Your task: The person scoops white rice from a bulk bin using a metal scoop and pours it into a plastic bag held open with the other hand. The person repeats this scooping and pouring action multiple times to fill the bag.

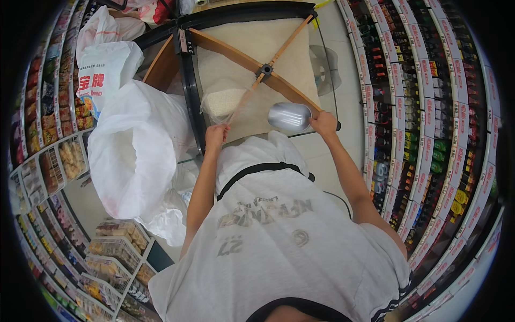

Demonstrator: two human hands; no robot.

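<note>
My left hand [216,136] grips the gathered edge of a clear plastic bag. White grain that looks like rice fills the bag's lower part [225,100], which rests in the near left of a display bin. In my right hand [324,122], at the bin's near right corner, is the handle of a shiny metal scoop [289,116]. The scoop is held over the bin, and its bowl looks empty. Pale loose grain [245,32] covers the bin's compartments. Crossed wooden dividers [229,48] meet at a black plastic hub [264,71].
A black frame [192,92] bearing a price tag edges the bin's left. Beside it stand an open white sack [161,116] and a printed sack [108,68]. Stocked bottle shelves [402,120] line the right; packaged food in wire baskets [116,245] is at lower left.
</note>
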